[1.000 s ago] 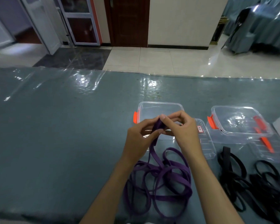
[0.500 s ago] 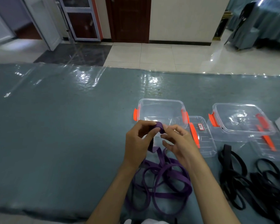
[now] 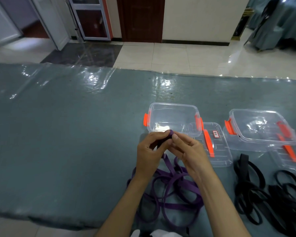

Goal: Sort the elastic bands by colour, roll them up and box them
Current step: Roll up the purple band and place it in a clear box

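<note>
Purple elastic band (image 3: pixel 169 194): flat, matte, sprawled in loose loops on the table (image 3: pixel 58 142), its end pinched into a small roll between left hand (image 3: pixel 150 151) and right hand (image 3: pixel 188 149), before the clear box (image 3: pixel 173 106).

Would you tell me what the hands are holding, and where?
Both hands, left hand and right hand, pinch the rolled-up end of the purple elastic band.

Purple band (image 3: pixel 167 190): end rolled, rest tangled on table. Black bands (image 3: pixel 270 190) heaped right. Clear boxes (image 3: pixel 173 106) open, behind.
</note>
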Demonstrator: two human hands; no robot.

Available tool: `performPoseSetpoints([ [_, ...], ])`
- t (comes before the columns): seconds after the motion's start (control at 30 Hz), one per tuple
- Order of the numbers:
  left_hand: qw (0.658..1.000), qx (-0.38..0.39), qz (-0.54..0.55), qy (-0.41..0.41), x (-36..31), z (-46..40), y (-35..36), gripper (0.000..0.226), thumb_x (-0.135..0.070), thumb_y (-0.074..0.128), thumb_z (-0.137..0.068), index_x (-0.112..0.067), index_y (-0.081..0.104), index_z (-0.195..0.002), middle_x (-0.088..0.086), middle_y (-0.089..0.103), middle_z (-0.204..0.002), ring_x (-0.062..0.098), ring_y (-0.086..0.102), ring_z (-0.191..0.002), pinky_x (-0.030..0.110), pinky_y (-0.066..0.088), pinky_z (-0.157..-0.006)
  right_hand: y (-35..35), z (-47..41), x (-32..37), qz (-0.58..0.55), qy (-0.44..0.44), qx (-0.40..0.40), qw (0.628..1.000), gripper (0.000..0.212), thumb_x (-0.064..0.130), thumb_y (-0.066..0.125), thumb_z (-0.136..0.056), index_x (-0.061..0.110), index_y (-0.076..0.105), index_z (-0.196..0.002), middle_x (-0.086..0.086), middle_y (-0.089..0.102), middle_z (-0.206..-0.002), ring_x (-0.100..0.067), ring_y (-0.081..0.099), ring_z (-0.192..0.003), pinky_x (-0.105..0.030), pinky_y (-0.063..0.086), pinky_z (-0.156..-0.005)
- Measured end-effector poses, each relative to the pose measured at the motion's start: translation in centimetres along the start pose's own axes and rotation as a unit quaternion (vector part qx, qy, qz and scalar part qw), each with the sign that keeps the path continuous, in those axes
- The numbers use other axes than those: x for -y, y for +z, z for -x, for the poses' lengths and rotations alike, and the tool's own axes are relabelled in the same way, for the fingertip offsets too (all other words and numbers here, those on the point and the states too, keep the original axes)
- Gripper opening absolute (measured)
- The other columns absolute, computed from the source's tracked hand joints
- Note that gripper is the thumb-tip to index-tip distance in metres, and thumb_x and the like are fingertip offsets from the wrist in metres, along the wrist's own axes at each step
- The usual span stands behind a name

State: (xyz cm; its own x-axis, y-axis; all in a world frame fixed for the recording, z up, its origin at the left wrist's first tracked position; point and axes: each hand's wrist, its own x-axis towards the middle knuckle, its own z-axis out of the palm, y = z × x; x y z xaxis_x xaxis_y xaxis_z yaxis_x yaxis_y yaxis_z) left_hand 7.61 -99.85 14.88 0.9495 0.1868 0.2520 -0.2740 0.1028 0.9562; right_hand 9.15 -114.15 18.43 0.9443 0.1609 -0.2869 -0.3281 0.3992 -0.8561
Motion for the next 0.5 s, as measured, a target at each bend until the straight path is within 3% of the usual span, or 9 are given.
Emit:
performPoseSetpoints([
  [0.17, 0.997, 0.055, -0.047, -0.001, -0.2, -0.6, -0.8, 0.034, -0.014, 0.076, -0.095, -0.016, 0.074, -0.130, -0.004, 0.076, -0.125, 0.023, 0.071, -0.120, 0.032, 0.058, -0.100, -0.3, -0.1, 0.1, 0.034, -0.011, -0.012, 0.999, 0.039, 0.025, 0.078, -0.086, 0.009, 0.075, -0.121, -0.016, 0.080, -0.110, -0.028, 0.078, -0.103, -0.028, 0.063, -0.082],
  [0.27, 0.995, 0.057, -0.076, 0.035, -0.5, -0.9, -1.3, 0.033, -0.015, 0.074, -0.096, -0.014, 0.074, -0.129, -0.006, 0.076, -0.126, 0.021, 0.070, -0.121, 0.033, 0.057, -0.102, -0.3, -0.1, 0.4, 0.133, -0.043, -0.009, 0.990, 0.031, 0.030, 0.076, -0.088, 0.021, 0.078, -0.118, -0.003, 0.081, -0.110, -0.019, 0.078, -0.102, -0.024, 0.061, -0.079],
  [0.37, 0.987, 0.076, -0.127, 0.063, -0.9, -1.5, -1.6, 0.031, -0.013, 0.073, -0.098, -0.012, 0.074, -0.129, -0.006, 0.075, -0.125, 0.018, 0.071, -0.118, 0.034, 0.057, -0.101, -1.0, -0.5, 1.3, 0.241, -0.130, 0.002, 0.962, 0.031, 0.019, 0.077, -0.093, 0.024, 0.077, -0.124, 0.003, 0.077, -0.120, -0.016, 0.077, -0.104, -0.026, 0.061, -0.086],
  [0.5, 0.975, 0.100, -0.167, 0.111, -1.4, -2.0, -1.4, 0.030, -0.013, 0.069, -0.101, -0.010, 0.072, -0.131, -0.004, 0.073, -0.122, 0.016, 0.070, -0.115, 0.030, 0.057, -0.098, -1.6, -0.5, 2.2, 0.263, -0.186, 0.057, 0.945, 0.035, 0.012, 0.076, -0.092, 0.019, 0.075, -0.127, 0.003, 0.080, -0.115, -0.017, 0.078, -0.103, -0.030, 0.062, -0.092],
])
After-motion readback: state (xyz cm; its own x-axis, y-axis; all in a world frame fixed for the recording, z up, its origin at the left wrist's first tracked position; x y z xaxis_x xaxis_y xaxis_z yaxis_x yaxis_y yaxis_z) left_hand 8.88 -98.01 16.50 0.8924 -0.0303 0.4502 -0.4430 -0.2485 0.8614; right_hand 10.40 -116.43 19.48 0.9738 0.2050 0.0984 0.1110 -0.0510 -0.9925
